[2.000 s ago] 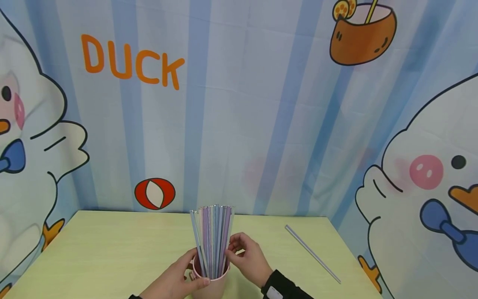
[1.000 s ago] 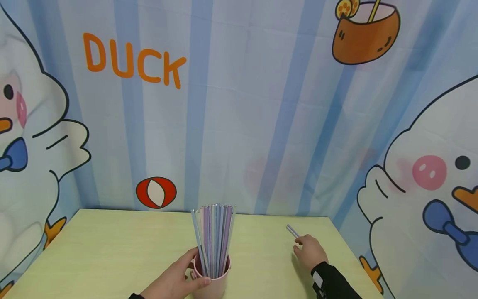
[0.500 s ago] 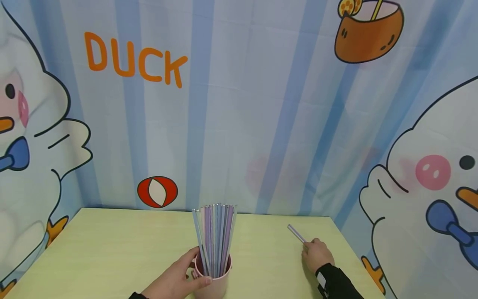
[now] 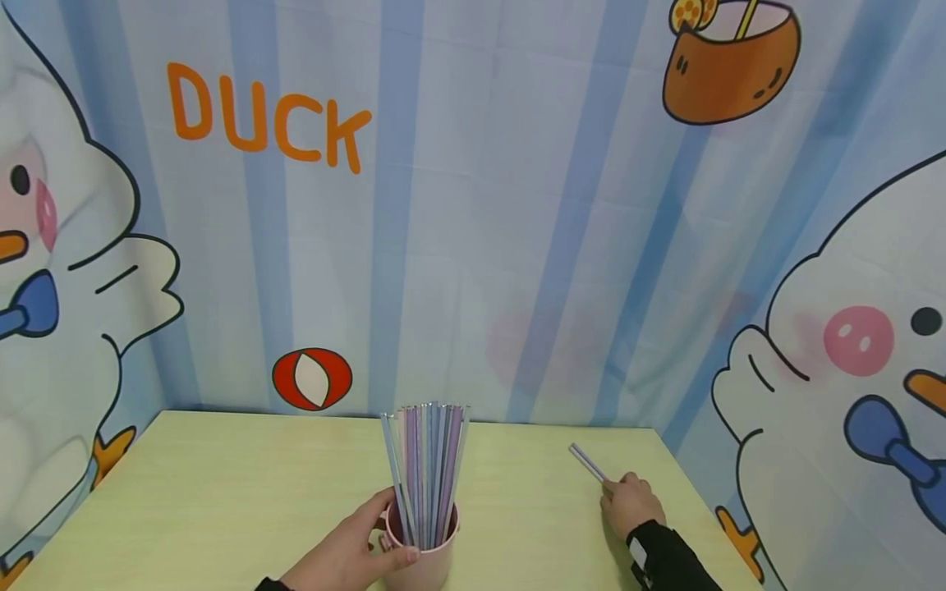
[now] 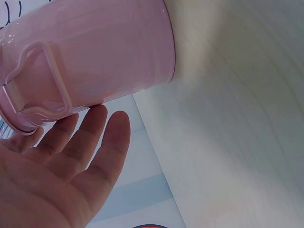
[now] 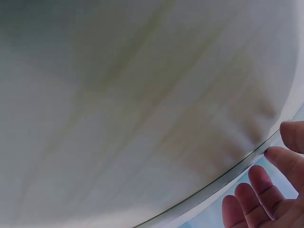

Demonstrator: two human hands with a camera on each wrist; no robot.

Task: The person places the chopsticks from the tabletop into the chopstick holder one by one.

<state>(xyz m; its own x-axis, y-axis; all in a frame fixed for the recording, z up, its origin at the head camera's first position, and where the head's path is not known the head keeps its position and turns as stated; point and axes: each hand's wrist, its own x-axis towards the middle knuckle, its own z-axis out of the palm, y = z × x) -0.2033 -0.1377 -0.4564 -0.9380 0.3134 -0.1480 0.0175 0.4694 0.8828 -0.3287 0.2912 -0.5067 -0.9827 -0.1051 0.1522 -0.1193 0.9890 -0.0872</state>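
Observation:
A pink mug [image 4: 423, 570] stands upright on the table, filled with a bundle of clear, blue and purple drinking straws [image 4: 427, 476]. My left hand [image 4: 355, 543] holds the mug from the left, thumb at the front of its rim. In the left wrist view, the fingers [image 5: 116, 133] lie against the mug's wall [image 5: 118, 47] near its handle [image 5: 59, 80]. To the right, my right hand [image 4: 633, 502] pinches a single drinking straw [image 4: 586, 460] lying slanted on the table; its lower part is hidden. In the right wrist view, thumb and forefinger [image 6: 282, 159] are close together.
The pale yellow table [image 4: 259, 492] extends on both sides of the mug. Behind it hangs a striped blue curtain [image 4: 458, 246] printed with ducks, lettering and a drink.
My right hand has left the mug's straws, gone right to the single straw, then slid slightly down along it. That straw stays on the table; my left hand keeps hold of the mug.

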